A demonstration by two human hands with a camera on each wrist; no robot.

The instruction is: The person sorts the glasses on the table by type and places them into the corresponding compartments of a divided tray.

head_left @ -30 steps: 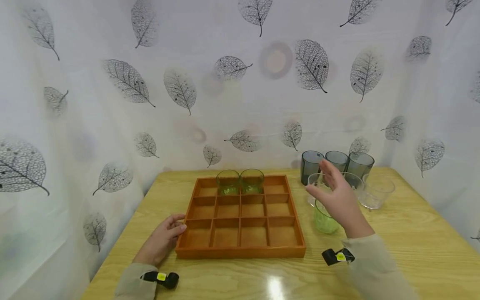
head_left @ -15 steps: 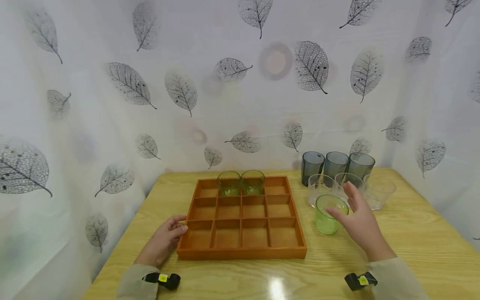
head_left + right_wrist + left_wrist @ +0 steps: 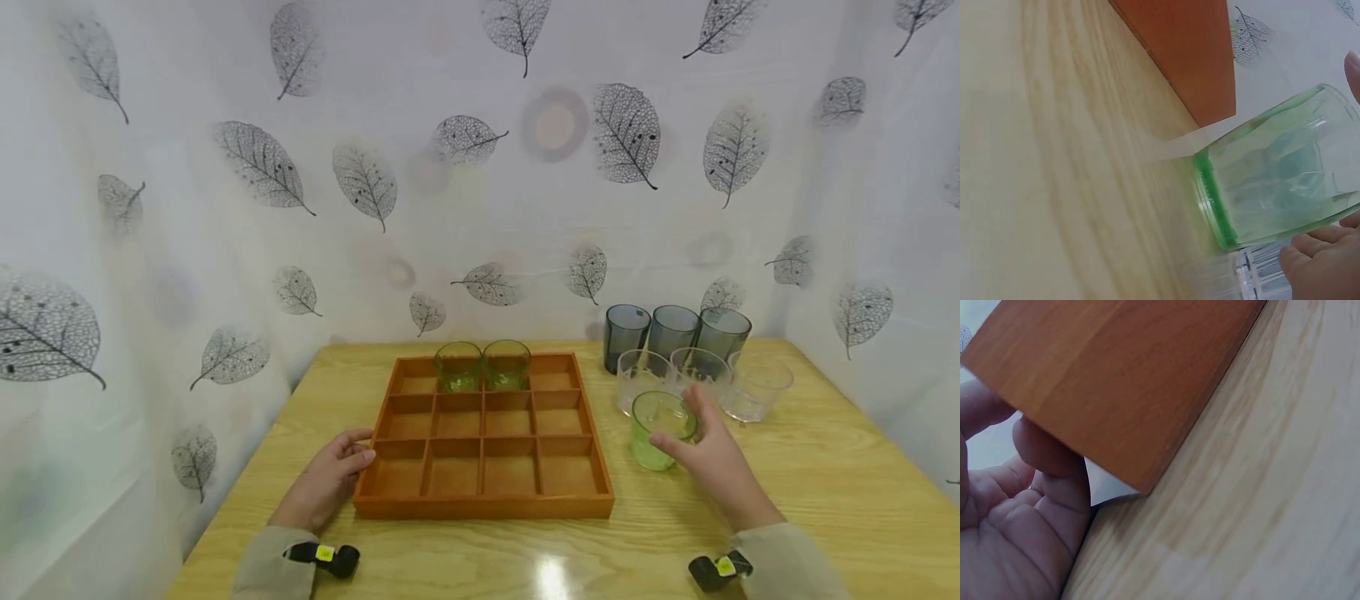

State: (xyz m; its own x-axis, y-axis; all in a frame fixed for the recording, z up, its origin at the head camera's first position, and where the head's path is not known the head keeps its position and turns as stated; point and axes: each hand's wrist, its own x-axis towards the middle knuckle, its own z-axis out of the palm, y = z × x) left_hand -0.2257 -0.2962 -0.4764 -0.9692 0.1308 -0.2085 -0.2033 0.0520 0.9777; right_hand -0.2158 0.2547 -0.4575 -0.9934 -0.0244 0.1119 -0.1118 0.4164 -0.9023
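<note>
On the left, my left hand (image 3: 322,479) rests at the left side of a wooden compartment tray (image 3: 483,505), fingertips against its outer wall. In the left wrist view the bent fingers (image 3: 1054,450) lie by the tray's corner (image 3: 1129,425). My right hand (image 3: 723,467) is around a green glass (image 3: 652,450) standing upright on the table, thumb on the near side and fingers on the far side. The right wrist view shows the thumb (image 3: 1354,75) apart from the green glass (image 3: 1272,181), with the fingers (image 3: 1325,259) beside its lower side.
Two green glasses (image 3: 459,367) stand in the tray's back row, in the middle compartments. Behind the right hand are several clear glasses (image 3: 757,392), and farther back dark grey glasses (image 3: 626,337). A leaf-printed curtain (image 3: 480,208) hangs behind the wooden table (image 3: 840,483).
My right hand has moved from over the glasses down and toward the near side, then in around the green glass. The left hand has stayed at the tray.
</note>
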